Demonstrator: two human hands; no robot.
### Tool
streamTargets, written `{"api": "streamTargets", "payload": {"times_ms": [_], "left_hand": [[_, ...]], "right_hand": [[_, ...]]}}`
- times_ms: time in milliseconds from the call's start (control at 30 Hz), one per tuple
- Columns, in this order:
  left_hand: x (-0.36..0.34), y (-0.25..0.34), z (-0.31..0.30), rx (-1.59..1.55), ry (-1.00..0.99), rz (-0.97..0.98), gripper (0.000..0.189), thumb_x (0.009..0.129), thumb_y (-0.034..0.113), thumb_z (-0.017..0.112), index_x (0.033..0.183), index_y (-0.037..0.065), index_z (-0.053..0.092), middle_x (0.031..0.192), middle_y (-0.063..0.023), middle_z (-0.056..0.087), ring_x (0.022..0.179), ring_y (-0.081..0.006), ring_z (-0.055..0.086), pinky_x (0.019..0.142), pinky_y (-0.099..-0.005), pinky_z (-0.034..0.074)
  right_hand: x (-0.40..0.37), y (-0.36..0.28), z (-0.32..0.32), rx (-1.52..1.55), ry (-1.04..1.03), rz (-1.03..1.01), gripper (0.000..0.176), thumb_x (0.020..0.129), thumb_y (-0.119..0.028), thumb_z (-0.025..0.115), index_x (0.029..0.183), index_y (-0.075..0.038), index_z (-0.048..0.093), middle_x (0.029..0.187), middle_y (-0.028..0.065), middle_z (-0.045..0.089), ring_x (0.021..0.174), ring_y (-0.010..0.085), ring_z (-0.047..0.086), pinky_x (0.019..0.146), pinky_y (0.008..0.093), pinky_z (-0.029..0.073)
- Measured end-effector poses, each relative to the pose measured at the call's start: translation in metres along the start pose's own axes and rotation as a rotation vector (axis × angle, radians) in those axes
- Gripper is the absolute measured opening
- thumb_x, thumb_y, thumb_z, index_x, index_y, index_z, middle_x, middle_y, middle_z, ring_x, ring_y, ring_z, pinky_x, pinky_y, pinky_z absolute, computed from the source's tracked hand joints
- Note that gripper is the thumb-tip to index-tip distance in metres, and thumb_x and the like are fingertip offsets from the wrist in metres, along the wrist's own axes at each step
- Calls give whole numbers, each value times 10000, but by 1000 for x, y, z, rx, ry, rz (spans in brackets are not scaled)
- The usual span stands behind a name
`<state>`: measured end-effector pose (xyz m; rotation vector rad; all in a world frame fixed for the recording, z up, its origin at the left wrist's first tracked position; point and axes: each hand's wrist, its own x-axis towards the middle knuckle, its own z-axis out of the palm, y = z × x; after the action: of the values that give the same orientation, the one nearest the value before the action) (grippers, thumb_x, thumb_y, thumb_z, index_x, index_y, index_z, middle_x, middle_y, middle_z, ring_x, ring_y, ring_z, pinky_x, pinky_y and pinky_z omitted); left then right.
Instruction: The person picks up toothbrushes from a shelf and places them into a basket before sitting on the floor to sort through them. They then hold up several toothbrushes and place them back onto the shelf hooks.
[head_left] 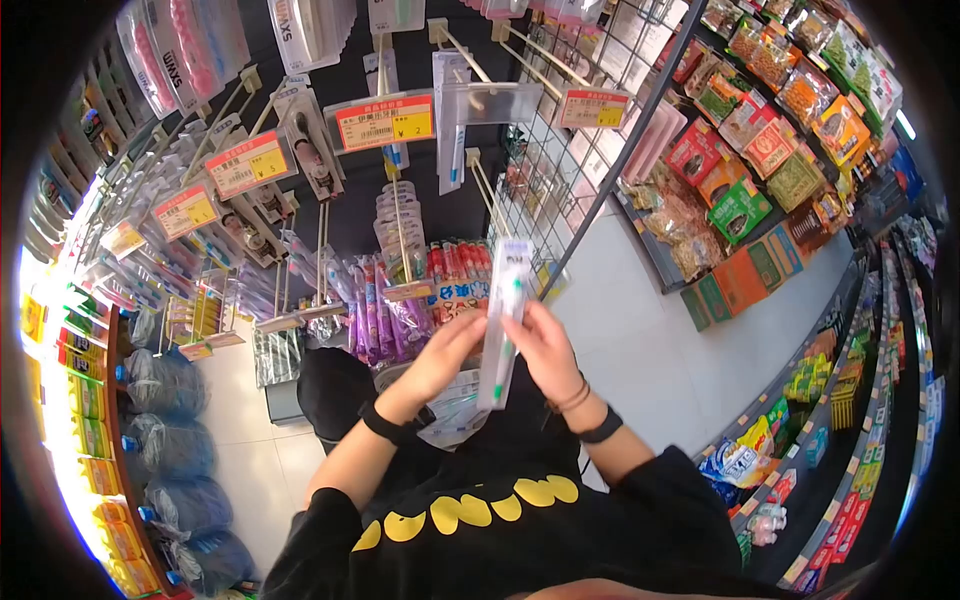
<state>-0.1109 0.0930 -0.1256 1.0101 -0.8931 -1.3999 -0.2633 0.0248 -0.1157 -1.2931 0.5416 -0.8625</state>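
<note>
A long, narrow clear package with a green and white toothbrush (499,370) stands almost upright between my hands in front of my chest. On its right side, my right hand (543,350) is closed round it, thumb on the front. The fingers of my left hand (452,345) are together and touch the package's left edge; whether they grip it is hard to tell. Beyond the package, red packs (460,262) and purple packs (372,310) hang on the rack. Clear packets (455,405) lie low near my lap.
Metal hooks with price tags (385,122) jut out ahead. A wire grid (570,150) and a dark post (625,150) stand right of them. Snack shelves (735,210) are at the upper right, curved shelves (850,440) at the lower right, large water bottles (175,445) at the left.
</note>
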Motion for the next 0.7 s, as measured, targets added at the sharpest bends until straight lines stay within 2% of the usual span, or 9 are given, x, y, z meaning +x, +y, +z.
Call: {"api": "streamTargets", "payload": {"times_ms": [33,67,133,233,367,433,500,567,700], "left_hand": [[-9,0,7,-49,8,-50,398,961,291,436,1271,42,426,1128,-88,550,1074,-159,510,894,-304,417],[-11,-4,8,-19,28,60,387,957,238,449,1286,43,387,1121,-89,554,1044,-142,519,887,-278,417],[-12,-4,1,-76,46,56,365,950,206,464,1268,40,401,1116,-85,557,1025,-134,528,879,-265,419],[-13,-2,-9,-94,157,74,301,929,120,493,1210,24,440,1096,-85,573,985,-143,571,858,-256,438],[-25,-6,-17,-125,209,74,274,936,123,472,1181,0,461,1091,-106,575,1022,-206,572,880,-329,468],[-34,-15,-19,-154,192,45,257,936,115,468,1164,-3,470,1087,-117,580,1008,-208,577,880,-325,469],[-45,-23,-21,-150,220,40,240,934,115,471,1143,-2,484,1082,-131,588,997,-211,585,872,-322,472],[-56,-33,-28,-148,256,-4,233,932,111,472,1135,-2,493,1072,-131,596,987,-208,589,862,-318,475],[-78,-48,-43,-117,350,-81,211,929,104,470,1110,3,506,1050,-114,605,971,-184,591,846,-303,478]], "right_hand": [[11,-9,4,-18,-23,-38,186,917,-67,520,1078,25,507,976,22,581,889,63,542,786,226,441],[23,-16,8,-19,-14,-34,186,917,-67,520,1078,25,507,976,22,581,889,63,542,786,226,441],[47,-26,16,-53,-127,-111,176,923,-91,516,1061,17,511,910,22,587,837,66,546,737,225,445],[86,-33,24,-221,-123,-154,167,922,-119,520,1032,6,519,818,16,578,753,60,537,648,238,441],[138,-34,31,-360,-163,-228,168,933,-132,510,1038,-2,518,815,4,577,727,44,516,646,212,428],[152,-40,35,-711,-17,-409,173,933,-156,514,1031,-14,518,753,-9,559,663,45,487,592,212,403],[174,-31,36,-536,-25,-443,176,932,-175,518,1017,-22,521,705,-19,533,614,48,451,549,218,371],[182,-35,40,-513,106,-462,231,898,-215,535,985,0,522,731,144,576,643,249,567,605,345,436],[189,-34,43,-557,146,-490,235,903,-215,526,1010,-5,523,802,168,618,733,284,614,668,352,465]]}}
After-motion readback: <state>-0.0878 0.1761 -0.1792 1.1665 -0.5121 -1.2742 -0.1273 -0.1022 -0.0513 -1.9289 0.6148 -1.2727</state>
